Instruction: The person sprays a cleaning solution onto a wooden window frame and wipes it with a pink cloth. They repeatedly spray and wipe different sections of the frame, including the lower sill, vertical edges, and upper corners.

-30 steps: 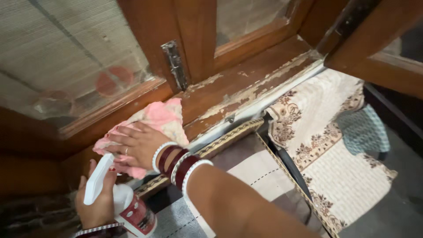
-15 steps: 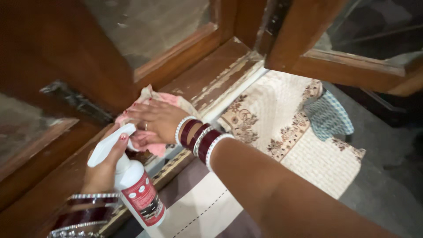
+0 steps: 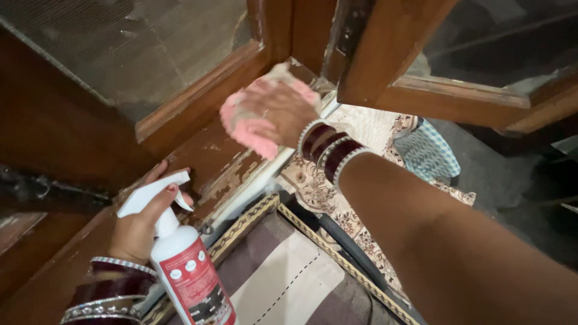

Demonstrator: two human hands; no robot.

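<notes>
Pink cloth [image 3: 253, 123] sits in the upper middle of the frame, bunched under the right hand [image 3: 278, 108]. This hand lies palm down with the fingers curved over the cloth, and it presses the cloth on the wooden sill [image 3: 217, 159], close to the corner where an upright frame post [image 3: 274, 27] meets it. Dark red and silver bangles [image 3: 328, 147] ring the wrist, and the bare forearm runs down to the lower right of the frame.

At the lower left, the left hand [image 3: 141, 225] is closed around the neck of a white spray bottle [image 3: 186, 271] with a red label. The fingers wrap below the white trigger head [image 3: 153, 195], and one finger lies over the trigger. The bottle stands nearly upright, just beside the sill edge and well apart from the cloth.

On the sill, the varnish is worn off in pale, flaking patches [image 3: 232, 174] between the two hands. A mesh screen [image 3: 138, 48] fills the upper left. Below the sill lie a patterned cream fabric [image 3: 313, 186] and a striped brown cushion [image 3: 283, 277].

I judge that the step in hand is wiping the sill near the corner. The next move probably calls for steady pressure along the wood, with care over the flaking patches, where the cloth can catch.
</notes>
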